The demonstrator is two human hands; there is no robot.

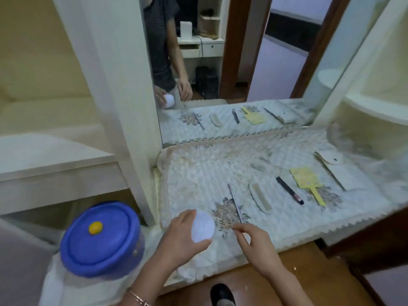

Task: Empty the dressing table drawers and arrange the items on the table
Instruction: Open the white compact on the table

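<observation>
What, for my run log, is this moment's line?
left hand holds round white item | right hand pinches rod | comb, pen on cloth

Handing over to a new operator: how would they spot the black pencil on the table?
Find the quilted cloth below the mirror; a row of items lies on it. The black pencil lies between the cream comb and the yellow paddle. It is the row's only dark item.

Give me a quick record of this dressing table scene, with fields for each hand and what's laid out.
left hand: holds white round object
right hand: pinches near end of silver stick
laid out, left to right: comb, black pen, yellow paddle, white pouch
surface: quilted cloth
left of table: blue lid
</observation>
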